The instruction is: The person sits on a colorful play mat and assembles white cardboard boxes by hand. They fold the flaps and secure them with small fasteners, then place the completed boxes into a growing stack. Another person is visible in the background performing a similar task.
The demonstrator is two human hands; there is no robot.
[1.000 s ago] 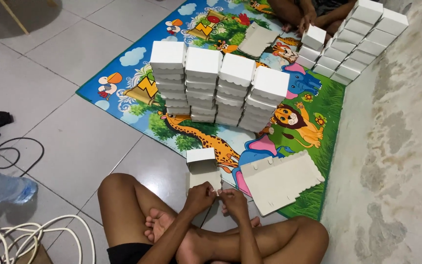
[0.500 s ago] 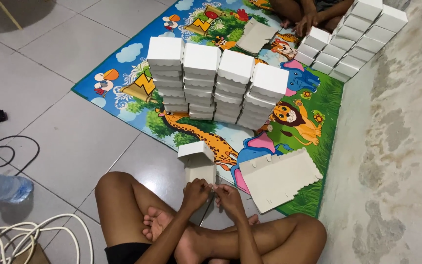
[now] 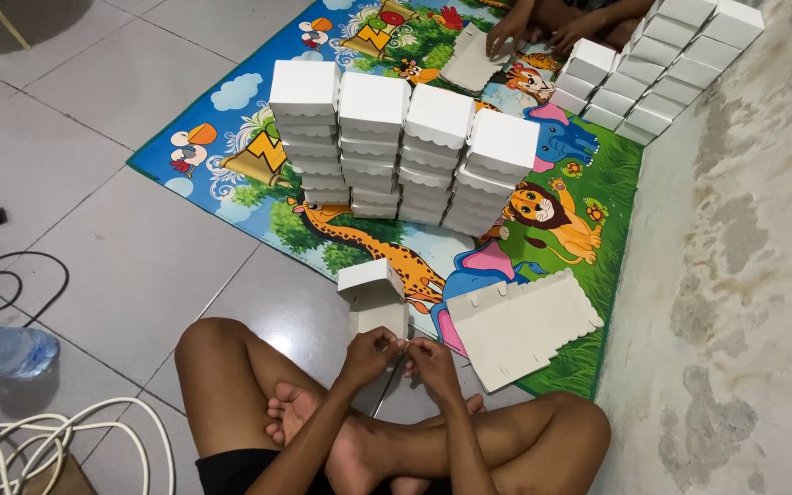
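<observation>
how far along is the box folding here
Done: four stacks of folded white boxes on the animal mat. In hand: left hand and right hand fold a half-formed box. Left: a pile of flat blanks beside it.

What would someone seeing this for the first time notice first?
Probably the four tall stacks of white folded boxes standing on the bright animal-print mat in the middle. Nearer, the left hand and right hand meet on a half-folded white box above crossed legs, with a pile of flat box blanks lying just to the right.
</observation>
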